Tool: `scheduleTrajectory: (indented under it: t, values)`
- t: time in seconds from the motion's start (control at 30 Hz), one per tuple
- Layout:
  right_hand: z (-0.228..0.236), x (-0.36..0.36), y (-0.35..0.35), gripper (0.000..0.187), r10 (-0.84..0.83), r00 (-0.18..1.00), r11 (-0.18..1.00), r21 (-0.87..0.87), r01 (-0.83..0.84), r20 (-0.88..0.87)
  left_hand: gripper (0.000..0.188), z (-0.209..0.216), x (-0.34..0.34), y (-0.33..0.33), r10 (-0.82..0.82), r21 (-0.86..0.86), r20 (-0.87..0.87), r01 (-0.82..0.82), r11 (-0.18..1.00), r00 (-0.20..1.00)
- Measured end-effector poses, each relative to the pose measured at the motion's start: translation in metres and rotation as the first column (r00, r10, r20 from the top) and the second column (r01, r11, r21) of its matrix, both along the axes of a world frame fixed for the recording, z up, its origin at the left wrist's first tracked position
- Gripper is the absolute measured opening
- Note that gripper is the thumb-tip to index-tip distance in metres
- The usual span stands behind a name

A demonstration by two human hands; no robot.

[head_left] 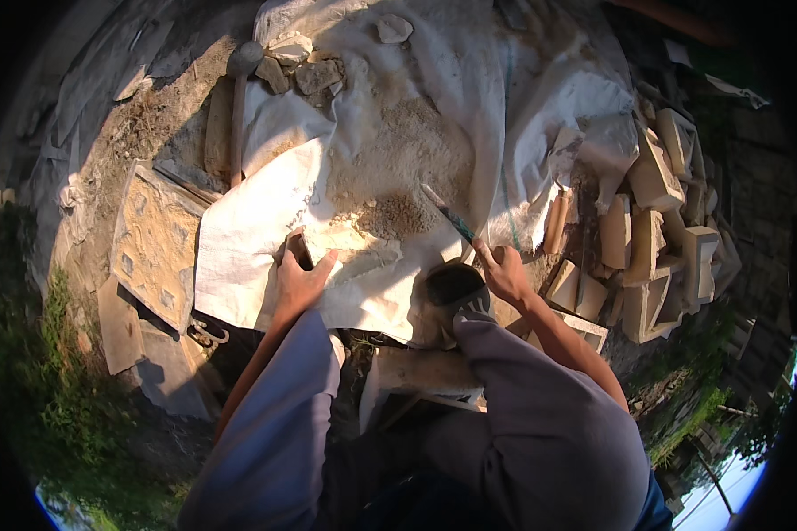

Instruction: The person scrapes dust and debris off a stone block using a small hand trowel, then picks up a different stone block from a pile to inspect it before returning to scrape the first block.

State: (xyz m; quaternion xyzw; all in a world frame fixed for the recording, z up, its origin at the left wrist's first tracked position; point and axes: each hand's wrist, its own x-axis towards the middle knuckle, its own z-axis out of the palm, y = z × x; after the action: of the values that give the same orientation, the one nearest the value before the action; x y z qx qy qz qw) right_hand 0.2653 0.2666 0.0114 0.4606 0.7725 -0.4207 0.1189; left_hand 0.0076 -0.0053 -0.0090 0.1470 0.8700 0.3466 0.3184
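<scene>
My left hand (301, 281) is closed round a small brown block-like piece (301, 250), its thumb spread along the near side. This piece rests at the edge of a crumbly pale heap of powder (407, 159) on a white cloth sheet (248, 239). To the right, my right hand (505, 273) grips a long narrow tool (450, 215) with a pale tip and a dark greenish shaft. Its tip points up and left over the powder, apart from the block. Below that hand lies a dark rounded shape (454, 285), partly shadowed; its kind is unclear.
Several hollow pale blocks (651, 181) are stacked at the right. A wooden-handled tool (557, 219) lies beside them. At the left rests a sandy slab (155, 243); a hammer-like tool (241, 97) and stones (317, 76) are farther off. A block (425, 370) sits between my legs.
</scene>
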Motion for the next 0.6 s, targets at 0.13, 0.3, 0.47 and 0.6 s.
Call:
scheduleTrajectory:
  t: [0.13, 0.3, 0.47, 0.6]
  values:
    - [-0.012, 0.005, -0.004, 0.072, -0.028, 0.986, 0.998, -0.052, 0.020, -0.164, 0.075, 0.018, 0.002, 0.011, 0.033, -0.036, 0.056, -0.031, 0.999, 0.998]
    - [-0.014, -0.004, -0.006, 0.070, 0.064, 0.998, 0.997, -0.032, -0.064, -0.021, 0.077, 0.015, 0.005, 0.008, 0.037, 0.044, 0.019, -0.038, 0.998, 0.999]
    - [-0.004, -0.013, -0.001, 0.070, 0.113, 0.993, 0.993, -0.043, -0.112, 0.026, 0.079, -0.017, -0.001, -0.010, 0.012, 0.050, 0.015, -0.013, 0.999, 1.000]
    - [-0.003, 0.005, -0.003, 0.070, 0.017, 0.993, 0.992, -0.118, -0.031, -0.120, 0.080, 0.002, 0.000, 0.003, 0.015, -0.055, 0.082, -0.010, 0.998, 0.997]
